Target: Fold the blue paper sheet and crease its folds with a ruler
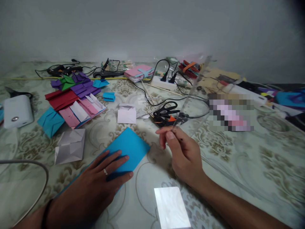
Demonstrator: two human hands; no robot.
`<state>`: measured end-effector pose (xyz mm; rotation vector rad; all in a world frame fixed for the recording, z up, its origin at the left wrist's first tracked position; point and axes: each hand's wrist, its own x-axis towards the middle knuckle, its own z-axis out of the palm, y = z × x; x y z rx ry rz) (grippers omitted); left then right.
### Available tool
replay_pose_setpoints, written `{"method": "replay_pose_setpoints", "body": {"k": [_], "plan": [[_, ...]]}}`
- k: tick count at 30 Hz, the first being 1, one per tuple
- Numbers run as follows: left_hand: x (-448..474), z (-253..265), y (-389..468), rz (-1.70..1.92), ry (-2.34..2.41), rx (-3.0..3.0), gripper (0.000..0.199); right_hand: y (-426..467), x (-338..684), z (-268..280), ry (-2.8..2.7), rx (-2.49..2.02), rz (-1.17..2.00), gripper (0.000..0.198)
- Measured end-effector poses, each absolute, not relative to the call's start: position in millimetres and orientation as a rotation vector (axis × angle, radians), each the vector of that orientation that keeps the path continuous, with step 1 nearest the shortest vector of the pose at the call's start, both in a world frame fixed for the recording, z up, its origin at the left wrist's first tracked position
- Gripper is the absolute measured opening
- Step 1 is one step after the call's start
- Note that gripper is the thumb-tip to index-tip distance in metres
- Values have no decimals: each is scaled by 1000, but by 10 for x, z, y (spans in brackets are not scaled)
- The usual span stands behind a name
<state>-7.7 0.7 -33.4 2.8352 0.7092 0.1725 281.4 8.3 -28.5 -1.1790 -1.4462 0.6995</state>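
Note:
My left hand (pixel 105 178), with a ring on one finger, lies flat with fingers spread on a sheet of blue paper (pixel 133 144). In my right hand (pixel 183 152), a clear ruler (pixel 190 92) is pinched between thumb and fingers, raised at a slant above the table. Just below that hand lies a shiny white rectangle (pixel 172 206). A small folded white paper (pixel 127 116) sits beyond the blue sheet. Another folded white paper (pixel 71 144) rests left of my left hand. Black-handled scissors (pixel 166 109) lie behind my right hand.
Folded coloured papers (pixel 78 92) are heaped at the left, near a white device (pixel 17 111). A white power strip (pixel 164 82) with black cables stands at the back. Thin sticks (pixel 164 89) lie before it. Assorted items, partly blurred out, crowd the right side.

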Motion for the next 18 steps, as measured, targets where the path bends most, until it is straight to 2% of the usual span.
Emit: {"method": "replay_pose_setpoints", "body": {"k": [7, 18], "plan": [[-77, -356, -3, 172, 723, 2844, 71, 113, 2828, -323, -1536, -1114, 758, 31], [-94, -377, 5, 136, 704, 2843, 73, 121, 2803, -219, -1781, -1125, 660, 30]]}}
